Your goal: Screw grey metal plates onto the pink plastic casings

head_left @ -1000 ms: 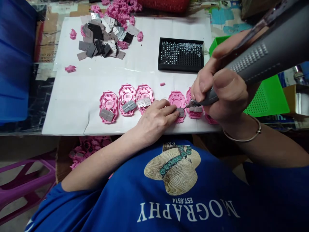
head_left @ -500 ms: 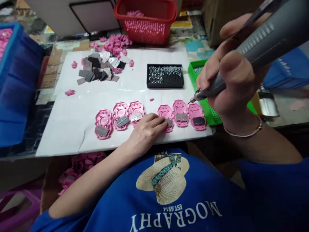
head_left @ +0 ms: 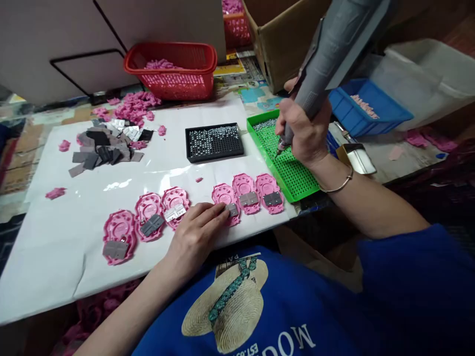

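Note:
My right hand (head_left: pixel 306 126) is wrapped round a grey electric screwdriver (head_left: pixel 315 89), its bit pointing down over the green perforated tray (head_left: pixel 293 173), which has small screws at its far end. My left hand (head_left: pixel 196 232) rests on the table, fingers together and bent, their tips on a pink plastic casing (head_left: pixel 221 192) and the small grey plate (head_left: pixel 232 209) on it; the thumb is hidden. Two similar casings stand in line to its right, one a pink casing with a dark plate (head_left: pixel 267 184). To the left lie several more, among them a pink casing with a grey plate (head_left: pixel 120 225).
A black tray of screws (head_left: pixel 214 157) sits mid-table. Behind are a heap of grey plates (head_left: pixel 100 151), small pink parts (head_left: pixel 137 104) and a red basket (head_left: pixel 174 86). A blue bin (head_left: pixel 371 118) and a cardboard box (head_left: pixel 282 54) stand to the right.
My right hand has carried the screwdriver from above the rightmost casing to over the green tray. My left hand stays on the same casing. The view has swung to the right.

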